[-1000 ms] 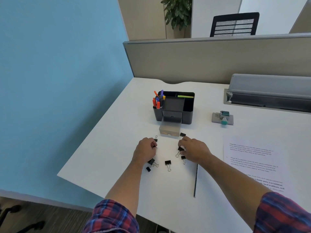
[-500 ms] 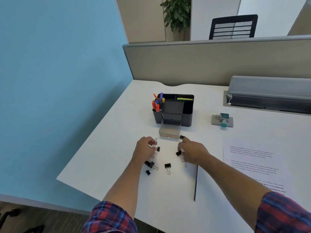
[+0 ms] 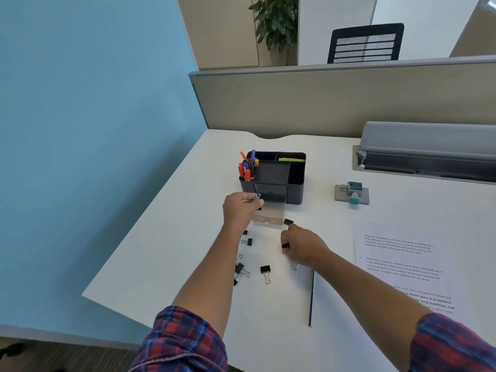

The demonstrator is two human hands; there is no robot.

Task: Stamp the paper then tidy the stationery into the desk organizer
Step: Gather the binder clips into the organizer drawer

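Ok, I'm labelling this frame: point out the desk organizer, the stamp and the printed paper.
desk organizer [image 3: 295,193]: head view, dark front wall.
stamp [image 3: 354,188]: head view, its teal body.
printed paper [image 3: 397,247]: head view, upper text block.

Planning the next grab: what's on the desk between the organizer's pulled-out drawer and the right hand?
In the head view, one black binder clip lies on the white desk beside the drawer, just ahead of the right hand; otherwise that stretch is bare.
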